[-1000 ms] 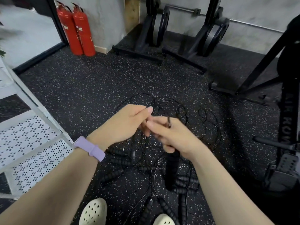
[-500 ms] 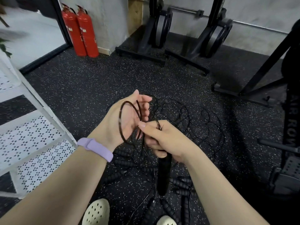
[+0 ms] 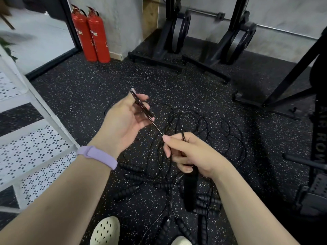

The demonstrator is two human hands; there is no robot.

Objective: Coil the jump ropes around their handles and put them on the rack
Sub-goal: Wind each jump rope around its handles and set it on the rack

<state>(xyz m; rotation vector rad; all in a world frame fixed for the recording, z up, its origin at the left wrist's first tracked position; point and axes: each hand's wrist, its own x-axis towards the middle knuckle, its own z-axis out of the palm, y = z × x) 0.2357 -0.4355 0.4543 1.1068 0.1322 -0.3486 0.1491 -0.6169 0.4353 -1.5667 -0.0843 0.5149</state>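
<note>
Right hand (image 3: 192, 154) grips the upright black handle (image 3: 190, 190), thumb pinning the cable; left hand (image 3: 126, 119) pinches a cable loop (image 3: 143, 107) taut for wrapping. Remaining jump ropes (image 3: 177, 131) lie tangled mid-floor, beside the white rack (image 3: 44, 110)

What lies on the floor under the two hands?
Under the left hand and right hand lies a tangle of thin black ropes with ribbed handles on the floor. The hands and forearms cover part of it.

Jump rope (image 3: 143, 110) between two hands
</note>
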